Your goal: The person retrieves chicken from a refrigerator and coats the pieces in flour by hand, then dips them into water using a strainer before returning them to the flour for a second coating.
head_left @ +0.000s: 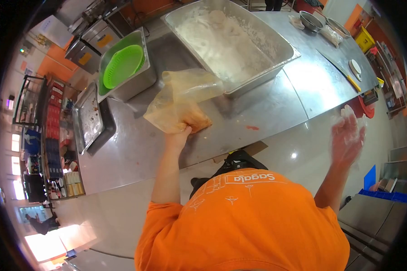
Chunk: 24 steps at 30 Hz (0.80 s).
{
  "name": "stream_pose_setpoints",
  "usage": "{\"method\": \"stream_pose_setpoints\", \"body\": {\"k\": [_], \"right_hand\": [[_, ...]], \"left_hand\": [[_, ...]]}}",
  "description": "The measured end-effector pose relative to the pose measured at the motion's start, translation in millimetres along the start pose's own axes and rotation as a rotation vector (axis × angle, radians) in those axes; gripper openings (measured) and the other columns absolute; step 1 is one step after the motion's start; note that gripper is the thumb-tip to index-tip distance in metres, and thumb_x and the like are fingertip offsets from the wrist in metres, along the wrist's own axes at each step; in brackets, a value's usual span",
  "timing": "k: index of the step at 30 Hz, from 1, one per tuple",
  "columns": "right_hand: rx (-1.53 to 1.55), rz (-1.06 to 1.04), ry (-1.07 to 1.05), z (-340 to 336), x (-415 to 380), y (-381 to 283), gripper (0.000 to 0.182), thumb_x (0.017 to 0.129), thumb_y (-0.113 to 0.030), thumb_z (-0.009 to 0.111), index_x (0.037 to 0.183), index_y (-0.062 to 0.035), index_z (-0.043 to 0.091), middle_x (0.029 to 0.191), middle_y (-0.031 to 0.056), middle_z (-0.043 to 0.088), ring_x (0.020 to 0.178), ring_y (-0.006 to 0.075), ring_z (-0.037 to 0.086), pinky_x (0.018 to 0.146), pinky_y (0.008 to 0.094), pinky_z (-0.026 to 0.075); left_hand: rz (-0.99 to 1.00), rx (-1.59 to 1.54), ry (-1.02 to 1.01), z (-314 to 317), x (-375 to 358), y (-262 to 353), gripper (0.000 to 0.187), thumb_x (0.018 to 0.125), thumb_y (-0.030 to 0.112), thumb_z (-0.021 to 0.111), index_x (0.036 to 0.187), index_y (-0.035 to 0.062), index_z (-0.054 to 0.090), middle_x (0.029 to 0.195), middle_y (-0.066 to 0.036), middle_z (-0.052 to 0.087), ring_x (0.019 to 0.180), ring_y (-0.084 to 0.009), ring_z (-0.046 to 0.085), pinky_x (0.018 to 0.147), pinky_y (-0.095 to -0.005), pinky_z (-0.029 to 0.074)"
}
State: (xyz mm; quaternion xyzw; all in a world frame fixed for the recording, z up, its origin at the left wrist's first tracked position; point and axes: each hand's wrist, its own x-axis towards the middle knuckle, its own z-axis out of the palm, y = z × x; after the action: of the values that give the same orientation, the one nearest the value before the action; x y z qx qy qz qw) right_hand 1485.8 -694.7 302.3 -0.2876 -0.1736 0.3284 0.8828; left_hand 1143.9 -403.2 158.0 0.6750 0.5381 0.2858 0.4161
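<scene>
My left hand (pixel 180 134) is closed around the lower part of a translucent yellowish plastic bag (pixel 185 92), just above the steel table (pixel 135 135). Something orange-brown (pixel 195 118) shows through the bag beside my fingers, and the bag's wide upper part spreads away toward the large steel pan (pixel 286 60). Out to the right, past the table's near edge, I hold my right hand (pixel 347 140) raised with its fingers apart and nothing in them. A whitish, filmy covering shows around those fingers, slightly blurred.
White powder (pixel 226 40) fills much of the large pan. On the left stand a deep steel pan (pixel 144 74) with a green basket (pixel 124 67) and a shallow tray (pixel 88 119). A long yellow-handled knife (pixel 341 72) and bowls (pixel 311 20) lie at the right.
</scene>
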Motion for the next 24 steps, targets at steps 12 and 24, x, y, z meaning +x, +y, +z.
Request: {"method": "stream_pose_setpoints", "body": {"k": [12,24], "right_hand": [[-0.121,0.112,0.068,39,7,18,0.049,0.09,-0.042,0.037,0.099,0.0021,0.057,0.091,0.0116,0.055,0.074,0.0177,0.046,0.084,0.0402,0.04],[-0.164,0.097,0.047,31,-2,17,0.048,0.09,-0.041,0.035,0.102,0.0005,0.055,0.096,0.0123,0.055,0.078,0.019,0.048,0.081,0.0387,0.041]], "left_hand": [[0.33,0.27,0.027,17,-29,91,0.025,0.074,0.021,0.059,0.098,0.0128,0.059,0.105,-0.001,0.057,0.096,-0.0214,0.051,0.078,-0.0365,0.039],[0.56,0.659,0.104,43,-22,51,0.03,0.072,0.029,0.059,0.1,0.0208,0.059,0.103,0.002,0.057,0.101,-0.0153,0.048,0.089,-0.0389,0.028]]}}
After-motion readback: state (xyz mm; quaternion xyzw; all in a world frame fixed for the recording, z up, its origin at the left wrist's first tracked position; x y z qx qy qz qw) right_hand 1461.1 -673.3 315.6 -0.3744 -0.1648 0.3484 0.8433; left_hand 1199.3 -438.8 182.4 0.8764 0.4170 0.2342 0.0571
